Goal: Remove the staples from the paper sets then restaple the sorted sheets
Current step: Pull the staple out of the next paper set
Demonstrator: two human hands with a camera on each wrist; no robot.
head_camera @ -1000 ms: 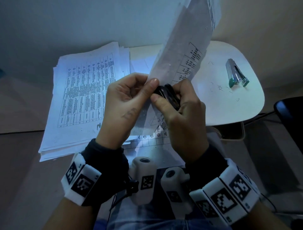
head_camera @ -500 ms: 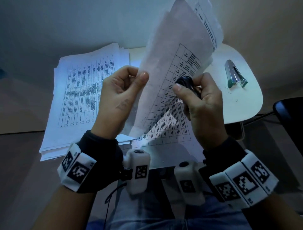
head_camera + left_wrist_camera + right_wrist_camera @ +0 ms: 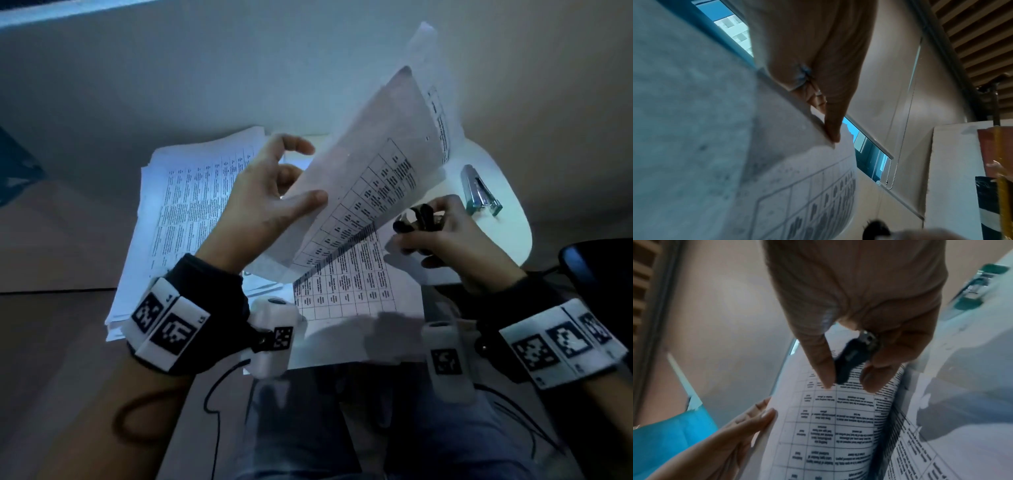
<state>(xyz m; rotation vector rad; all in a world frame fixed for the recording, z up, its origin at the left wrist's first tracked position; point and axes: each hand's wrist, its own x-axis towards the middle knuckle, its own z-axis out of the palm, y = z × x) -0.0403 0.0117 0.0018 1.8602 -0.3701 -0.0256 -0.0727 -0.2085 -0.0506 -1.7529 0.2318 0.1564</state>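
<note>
On lifted sheets [image 3: 370, 178], illegible printed tables

On the tabletop [image 3: 507, 240], the paper stack [image 3: 191, 205] lies left of the stapler [image 3: 479, 192]; raised sheets [image 3: 370, 171] stand between them.

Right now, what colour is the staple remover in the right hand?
Black, the staple remover in the right hand; right wrist view.

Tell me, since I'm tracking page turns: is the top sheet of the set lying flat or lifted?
Lifted. The left hand holds the top sheet raised and curled above the page below.
</note>
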